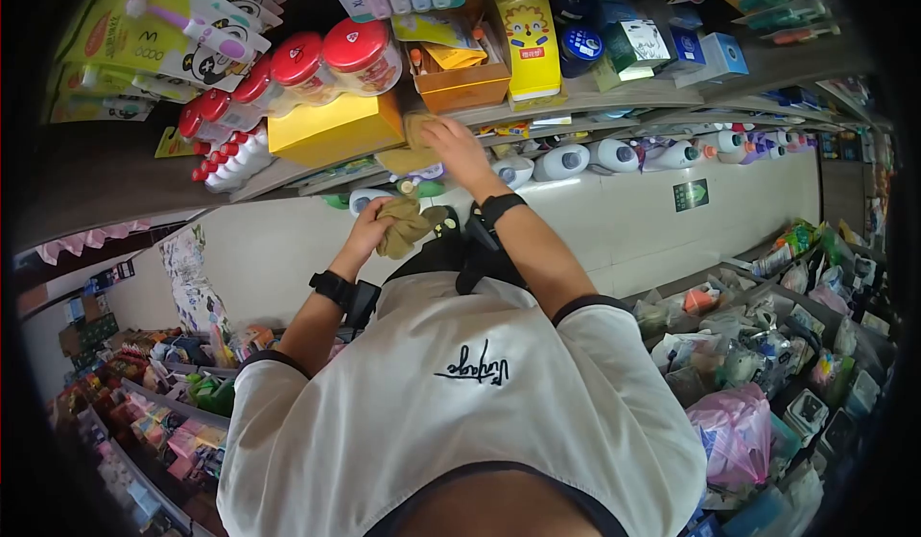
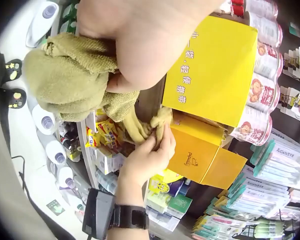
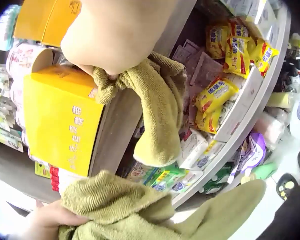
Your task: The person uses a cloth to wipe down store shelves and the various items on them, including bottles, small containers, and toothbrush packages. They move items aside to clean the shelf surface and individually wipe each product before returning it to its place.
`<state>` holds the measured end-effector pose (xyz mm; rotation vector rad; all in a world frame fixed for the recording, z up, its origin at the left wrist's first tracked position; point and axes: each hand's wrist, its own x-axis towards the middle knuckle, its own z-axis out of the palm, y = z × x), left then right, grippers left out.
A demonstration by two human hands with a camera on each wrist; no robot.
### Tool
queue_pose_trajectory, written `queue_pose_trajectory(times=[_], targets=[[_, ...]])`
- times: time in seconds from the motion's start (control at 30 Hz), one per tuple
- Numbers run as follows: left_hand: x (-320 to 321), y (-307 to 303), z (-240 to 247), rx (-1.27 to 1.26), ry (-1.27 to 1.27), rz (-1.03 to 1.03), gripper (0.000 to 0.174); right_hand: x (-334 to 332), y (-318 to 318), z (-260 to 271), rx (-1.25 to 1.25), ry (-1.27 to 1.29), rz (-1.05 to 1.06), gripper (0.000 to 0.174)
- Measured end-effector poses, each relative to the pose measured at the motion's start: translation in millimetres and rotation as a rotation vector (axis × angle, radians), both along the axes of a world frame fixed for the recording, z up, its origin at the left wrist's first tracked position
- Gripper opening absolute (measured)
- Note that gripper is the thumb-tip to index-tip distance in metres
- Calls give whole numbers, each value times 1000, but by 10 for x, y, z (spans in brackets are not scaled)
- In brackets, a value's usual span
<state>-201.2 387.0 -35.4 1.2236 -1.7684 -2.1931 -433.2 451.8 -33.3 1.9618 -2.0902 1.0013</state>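
Olive-green terry cloth is in both hands; whether it is one towel or two, I cannot tell. My left hand (image 1: 365, 235) grips a bunched portion (image 1: 405, 228) in front of the shelf. In the left wrist view this towel bundle (image 2: 65, 82) hangs rounded below the palm. My right hand (image 1: 456, 153), higher and nearer the shelf edge, pinches a narrow knotted-looking end (image 2: 162, 119) beside the open orange box (image 2: 195, 150). From the right fingers a towel flap (image 3: 160, 120) droops in the right wrist view. The left hand's cloth (image 3: 120, 200) spreads below it.
A large yellow box (image 1: 336, 129) stands at the shelf edge, with red-lidded jars (image 1: 360, 53) behind. Yellow snack packets (image 3: 237, 55) fill a lower shelf. White bottles (image 1: 561, 161) line up near the floor. Crowded goods shelves (image 1: 767, 345) are behind the person.
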Motion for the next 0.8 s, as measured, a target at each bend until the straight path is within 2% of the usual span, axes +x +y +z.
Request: queue_pose_trajectory(times=[0.17,0.23,0.27,0.3,0.37,0.4,0.47,0.5,0.53,0.57,0.6,0.67,0.7,0.73,0.77,0.8], targets=[[219,-36,25,7,-47,53,36,-277,409,-112,-44,57,-103,27],[360,-6,-37,75,-49,98,35,-477,742,-539,110,-108,-445,26],[404,8,-69,139,-50,138,35,-649,978,-686,50,-102,-515,26],[431,19,-93,144,-52,143,35,-729,1198,-513,130,-60,-560,28],[499,60,-114,231,-108,168,35,-824,1500,-489,86,-120,-726,27],[494,64,-119,236,-114,161,35,-852,1535,-664,93,-123,-734,27],[439,39,-132,293,-111,231,35,-944,1506,-1205,-191,-1099,-949,23],[414,3,-147,295,-116,223,35,-847,1329,-1104,-227,-1367,-939,26],[382,-58,-166,371,-54,273,33,-704,1071,-783,-206,-1662,-986,26],[345,-125,-180,447,8,325,31,-599,888,-611,-261,-2035,-618,26],[299,-194,-164,446,2,320,31,-423,631,-418,-186,-2101,-555,23],[174,-353,-112,739,170,554,30,-197,198,-624,-44,-2460,-316,24],[120,-447,-194,740,164,550,30,10,146,-714,-161,-1934,-36,26],[74,-547,-311,741,211,658,30,156,141,-752,-245,-1386,196,28],[58,-648,-406,740,259,766,31,173,128,-787,-249,-1386,188,28],[33,-745,-420,740,257,758,31,156,93,-788,-111,-1175,104,31]])
